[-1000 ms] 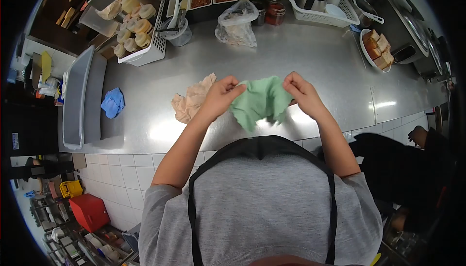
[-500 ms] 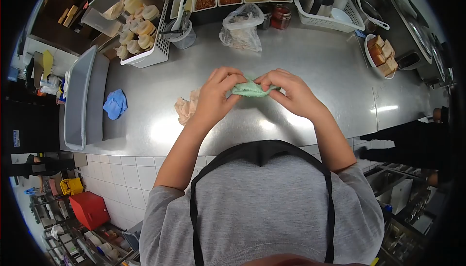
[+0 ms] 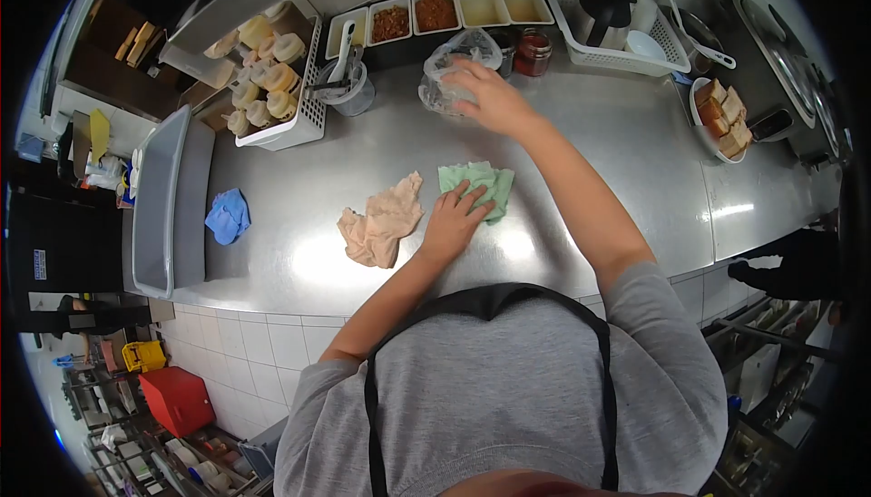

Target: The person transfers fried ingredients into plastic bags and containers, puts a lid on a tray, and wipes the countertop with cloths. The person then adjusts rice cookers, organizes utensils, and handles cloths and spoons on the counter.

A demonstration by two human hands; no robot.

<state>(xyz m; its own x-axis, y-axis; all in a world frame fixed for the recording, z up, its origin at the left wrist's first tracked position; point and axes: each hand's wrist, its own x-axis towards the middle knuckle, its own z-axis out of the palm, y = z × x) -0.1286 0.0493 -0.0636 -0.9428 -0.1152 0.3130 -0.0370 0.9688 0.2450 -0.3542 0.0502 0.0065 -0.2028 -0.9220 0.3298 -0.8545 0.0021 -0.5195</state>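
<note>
My left hand (image 3: pixel 454 220) lies with fingers spread on a folded green cloth (image 3: pixel 485 187) on the steel counter. To its left is a crumpled peach-coloured cloth (image 3: pixel 386 223), touched by neither hand. My right hand (image 3: pixel 490 96) reaches to the back of the counter, at a clear plastic bag (image 3: pixel 440 89). Its fingers are apart over the bag's right side; whether they press on it I cannot tell. The hand hides part of the bag. Just right of the bag stands a jar with red contents (image 3: pixel 533 51).
A white basket of squeeze bottles (image 3: pixel 288 134) and a tub of utensils (image 3: pixel 354 98) stand at the back left. A grey bin (image 3: pixel 189 216) and a blue cloth (image 3: pixel 228 217) are on the left. Bread fills a white dish (image 3: pixel 723 154) at right.
Both hands held the green cloth in the air before; now it lies flatter on the counter under my left hand. My right hand has let go and moved back to the plastic bag.
</note>
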